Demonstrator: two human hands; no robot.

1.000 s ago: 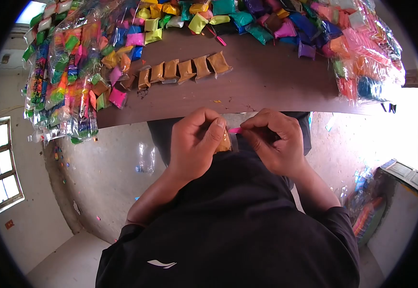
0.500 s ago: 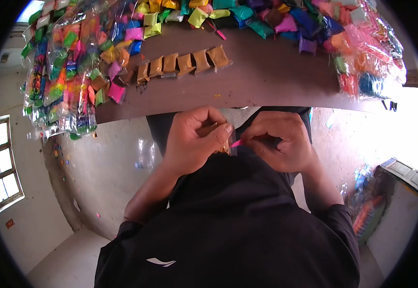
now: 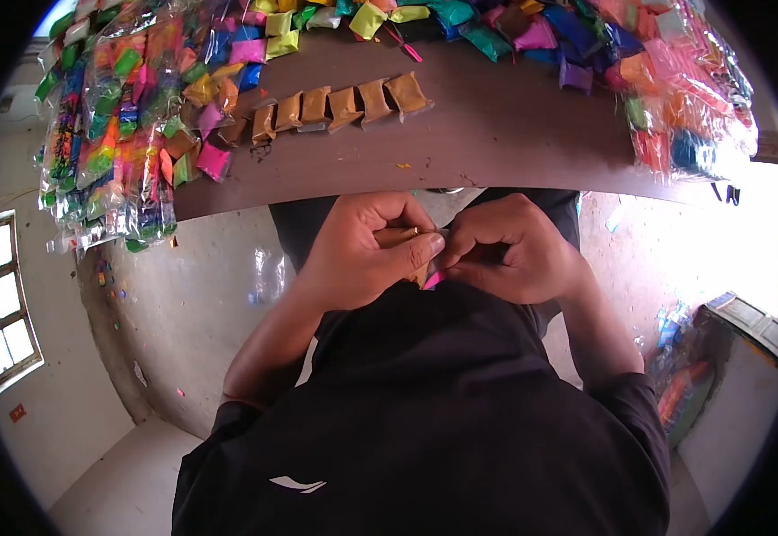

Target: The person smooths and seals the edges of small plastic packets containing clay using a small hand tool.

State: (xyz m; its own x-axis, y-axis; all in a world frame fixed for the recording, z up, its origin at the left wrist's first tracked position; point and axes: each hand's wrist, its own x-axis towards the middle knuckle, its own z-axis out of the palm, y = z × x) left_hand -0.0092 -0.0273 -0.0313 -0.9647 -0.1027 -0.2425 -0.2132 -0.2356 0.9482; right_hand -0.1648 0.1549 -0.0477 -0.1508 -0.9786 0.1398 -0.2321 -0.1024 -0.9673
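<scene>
In front of my lap, just below the table's near edge, both hands are close together. My left hand (image 3: pixel 373 255) is closed, thumb against fingers, on a small brown packet (image 3: pixel 419 273) in clear wrapping, mostly hidden by the fingers. My right hand (image 3: pixel 518 250) is pinched closed at the packet's right side. Below its fingertips shows a small bright pink piece (image 3: pixel 433 280); its kind cannot be made out. On the table a row of several similar brown packets (image 3: pixel 344 107) lies beyond my hands.
Colourful small packets (image 3: pixel 483 40) line the table's (image 3: pixel 514 134) back. Clear bags of them are heaped at the left (image 3: pixel 134 116) and right (image 3: pixel 693 107). A pink-ended tool (image 3: pixel 411 52) lies near the back. Dark crumbs dot the tabletop.
My right hand has moved slightly left and up, so its fingertips now meet my left thumb. The pink piece has shifted a little lower and left, beside the packet.
</scene>
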